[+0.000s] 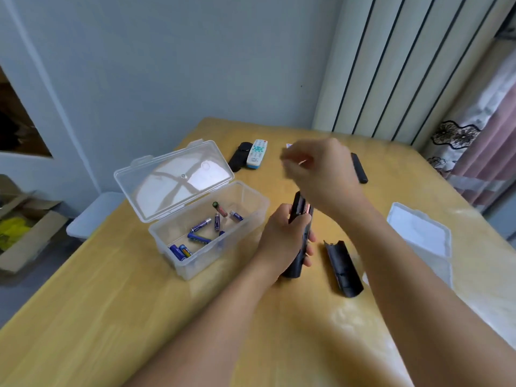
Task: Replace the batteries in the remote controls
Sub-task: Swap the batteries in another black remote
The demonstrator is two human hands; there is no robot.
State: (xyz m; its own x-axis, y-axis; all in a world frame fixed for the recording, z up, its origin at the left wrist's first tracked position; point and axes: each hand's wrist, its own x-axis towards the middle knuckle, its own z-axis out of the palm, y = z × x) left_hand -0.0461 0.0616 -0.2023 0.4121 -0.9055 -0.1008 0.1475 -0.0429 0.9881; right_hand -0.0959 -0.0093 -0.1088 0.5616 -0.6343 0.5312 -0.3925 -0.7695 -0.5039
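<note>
My left hand (282,238) grips a black remote control (300,236) held upright over the table, its battery bay open and a reddish battery showing at the top. Above it hovers my right hand (321,169), blurred, fingers pinched; whether it holds a battery is unclear. The remote's black back cover (344,268) lies on the table just right of the remote. A clear plastic box (212,247) with its lid up stands to the left and holds several blue batteries (199,238). A white remote (257,153) and a black remote (240,156) lie side by side at the back.
Another black remote (359,167) lies at the back right, partly behind my right hand. A white plastic lid (421,233) rests near the table's right edge. Left of the table stand a cardboard box (25,233) and a white bin (92,213). A radiator and curtain line the right wall.
</note>
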